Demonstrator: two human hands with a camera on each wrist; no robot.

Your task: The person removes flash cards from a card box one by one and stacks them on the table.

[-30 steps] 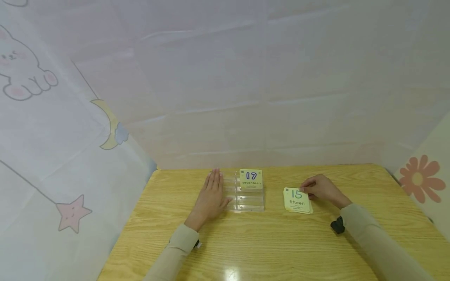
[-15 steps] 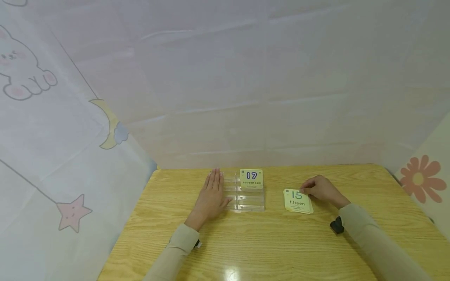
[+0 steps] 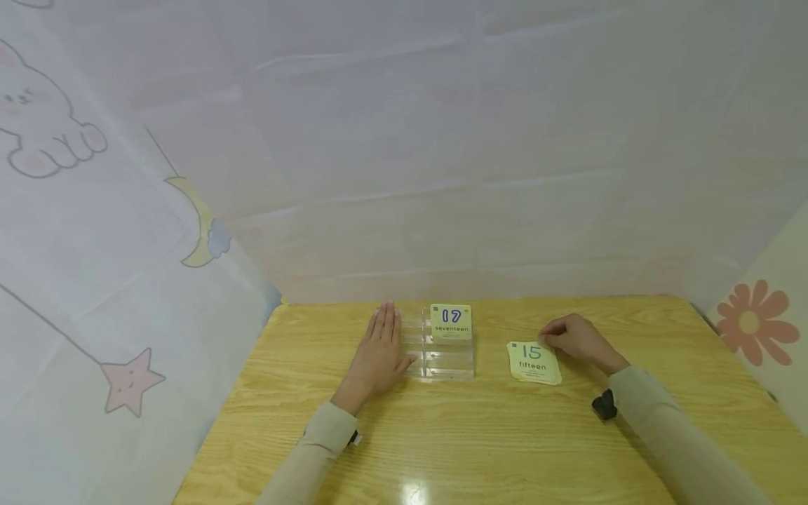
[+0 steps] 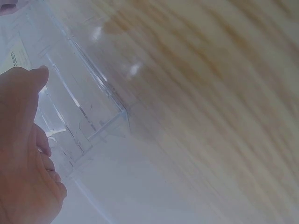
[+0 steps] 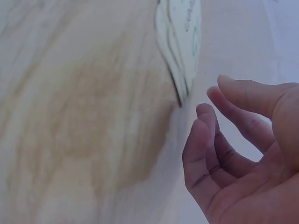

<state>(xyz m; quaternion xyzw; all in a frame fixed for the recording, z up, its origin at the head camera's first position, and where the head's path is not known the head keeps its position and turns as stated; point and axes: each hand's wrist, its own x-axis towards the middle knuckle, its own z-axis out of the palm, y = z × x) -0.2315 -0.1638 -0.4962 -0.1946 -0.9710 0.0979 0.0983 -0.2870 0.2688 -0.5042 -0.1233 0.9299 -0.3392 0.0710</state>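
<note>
My left hand [image 3: 376, 359] lies with straight fingers along the left side of a clear plastic card rack [image 3: 449, 363], its thumb over the rack's near part. In the left wrist view, the thumb [image 4: 39, 77] passes over the rack's clear ridges. A number card reading 17 seventeen [image 3: 451, 321] leans in the rack's back right slot. To the right lies a small stack of cards topped by 15 fifteen [image 3: 533, 363]. My right hand [image 3: 577, 342] is beside its upper right corner. In the right wrist view, those fingers are loosely bent, a small gap from the card stack [image 5: 180, 46].
Everything sits on a wooden table [image 3: 480, 449] with its back edge against a pale fabric backdrop [image 3: 480, 210]. The backdrop carries printed shapes, such as a star [image 3: 131, 381] and a flower [image 3: 751, 321]. A black wrist device [image 3: 604, 405] sits at the right sleeve.
The 15 card's upper edge has dropped and it has turned slightly on the stack, away from my right fingers. My left hand and the 17 card have stayed put.
</note>
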